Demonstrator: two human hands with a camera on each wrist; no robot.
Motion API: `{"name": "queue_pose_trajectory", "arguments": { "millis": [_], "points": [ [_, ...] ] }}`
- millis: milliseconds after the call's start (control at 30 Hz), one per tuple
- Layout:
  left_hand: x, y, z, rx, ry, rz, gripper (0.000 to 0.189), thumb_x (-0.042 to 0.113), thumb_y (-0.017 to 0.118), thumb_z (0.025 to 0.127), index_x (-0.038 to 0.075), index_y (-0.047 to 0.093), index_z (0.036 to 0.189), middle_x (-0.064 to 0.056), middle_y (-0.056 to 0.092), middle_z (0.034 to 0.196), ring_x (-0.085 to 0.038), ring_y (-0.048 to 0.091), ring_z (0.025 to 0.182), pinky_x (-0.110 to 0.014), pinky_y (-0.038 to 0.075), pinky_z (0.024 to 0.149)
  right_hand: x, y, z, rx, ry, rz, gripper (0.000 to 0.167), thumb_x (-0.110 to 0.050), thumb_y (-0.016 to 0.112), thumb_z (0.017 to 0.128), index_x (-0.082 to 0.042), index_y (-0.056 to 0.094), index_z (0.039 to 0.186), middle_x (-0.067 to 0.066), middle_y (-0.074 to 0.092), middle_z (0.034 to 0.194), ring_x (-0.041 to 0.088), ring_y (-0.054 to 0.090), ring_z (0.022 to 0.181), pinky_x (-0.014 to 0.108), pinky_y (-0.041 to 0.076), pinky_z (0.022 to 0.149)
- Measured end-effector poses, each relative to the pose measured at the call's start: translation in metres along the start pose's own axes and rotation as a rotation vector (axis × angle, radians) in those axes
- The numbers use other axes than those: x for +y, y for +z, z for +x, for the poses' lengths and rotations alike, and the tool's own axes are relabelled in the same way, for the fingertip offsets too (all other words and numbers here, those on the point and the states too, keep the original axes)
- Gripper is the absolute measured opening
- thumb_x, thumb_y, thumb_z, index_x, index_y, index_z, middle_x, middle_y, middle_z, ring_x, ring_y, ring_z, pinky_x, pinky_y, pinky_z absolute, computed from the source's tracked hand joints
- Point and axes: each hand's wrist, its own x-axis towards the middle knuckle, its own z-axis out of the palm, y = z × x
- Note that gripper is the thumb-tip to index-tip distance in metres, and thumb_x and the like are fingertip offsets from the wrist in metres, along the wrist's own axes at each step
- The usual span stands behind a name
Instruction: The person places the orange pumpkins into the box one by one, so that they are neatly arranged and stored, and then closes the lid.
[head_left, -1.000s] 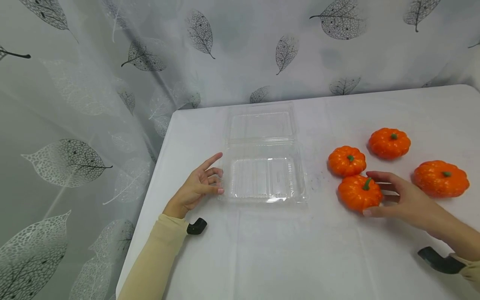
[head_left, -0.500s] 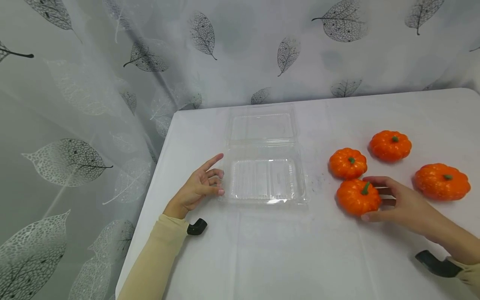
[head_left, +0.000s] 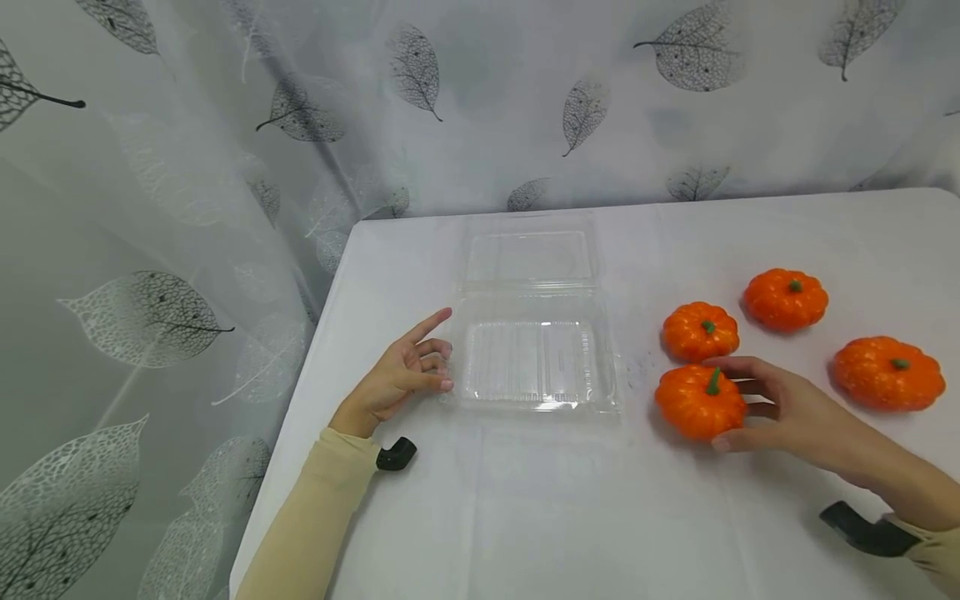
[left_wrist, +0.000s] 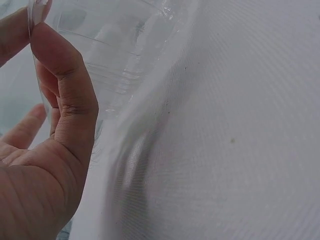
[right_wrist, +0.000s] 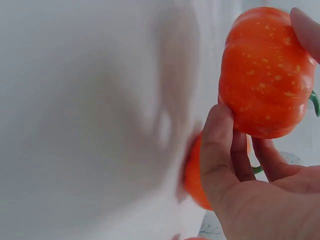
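A clear plastic clamshell box (head_left: 534, 358) lies with its lid (head_left: 531, 255) folded back on the white table. At its left side is my left hand (head_left: 401, 375); in the left wrist view, thumb and finger pinch the thin rim (left_wrist: 33, 75). On the right, my right hand (head_left: 780, 408) grips an orange toy pumpkin (head_left: 699, 403) with a green stem, thumb on the near side and fingers on the far side. The right wrist view has this pumpkin (right_wrist: 267, 75) between the fingertips, its shadowed table side facing left. A smaller pumpkin (head_left: 699, 332) sits just behind it.
Two more orange pumpkins stand to the right: one farther back (head_left: 785, 300) and a wider one (head_left: 888, 375) beyond the right hand. A grey curtain (head_left: 480, 108) with leaf prints hangs along the table's back and left edges.
My right hand has shifted slightly left with the pumpkin, which now stands a little farther from the wide one. The left hand stays at the box rim. The head view has tilted slightly.
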Motion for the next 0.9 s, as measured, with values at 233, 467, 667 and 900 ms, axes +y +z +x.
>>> {"name": "queue_pose_trajectory", "arguments": {
  "millis": [233,467,667,900],
  "points": [
    [0.001,0.000,0.000,-0.002,-0.004,0.008,0.106,-0.025,0.070,0.075,0.018,0.027,0.161,-0.007,0.051,0.106,-0.014,0.058,0.075,-0.025,0.057,0.072,-0.013,-0.010,0.003,-0.024,-0.059,0.064,0.083,-0.017,0.082,0.085,-0.004,0.035,0.152,0.016,0.042,0.149,-0.006,0.048,0.115,0.018,0.051,0.087],
    [0.001,0.001,-0.001,-0.003,0.002,0.018,0.106,-0.025,0.070,0.075,0.019,0.026,0.162,-0.007,0.051,0.107,-0.013,0.058,0.075,-0.024,0.056,0.072,-0.033,-0.020,0.010,-0.082,-0.088,0.179,0.082,-0.011,0.077,0.089,-0.002,0.030,0.155,0.016,0.038,0.154,-0.007,0.049,0.119,0.022,0.052,0.089],
    [0.001,0.001,-0.001,-0.001,0.003,0.025,0.106,-0.024,0.071,0.075,0.019,0.026,0.162,-0.007,0.051,0.107,-0.013,0.058,0.074,-0.024,0.057,0.071,-0.053,-0.017,0.023,-0.123,-0.131,0.311,0.076,-0.006,0.074,0.090,0.000,0.032,0.153,0.007,0.047,0.149,0.002,0.052,0.124,0.024,0.052,0.093],
    [0.001,0.002,-0.002,-0.004,0.007,0.023,0.106,-0.024,0.070,0.076,0.018,0.024,0.162,-0.007,0.050,0.106,-0.013,0.058,0.074,-0.025,0.057,0.072,-0.083,-0.006,0.044,-0.150,-0.135,0.465,0.075,-0.005,0.073,0.090,0.000,0.032,0.152,0.008,0.047,0.147,0.011,0.053,0.127,0.027,0.051,0.096]
  ]
}}
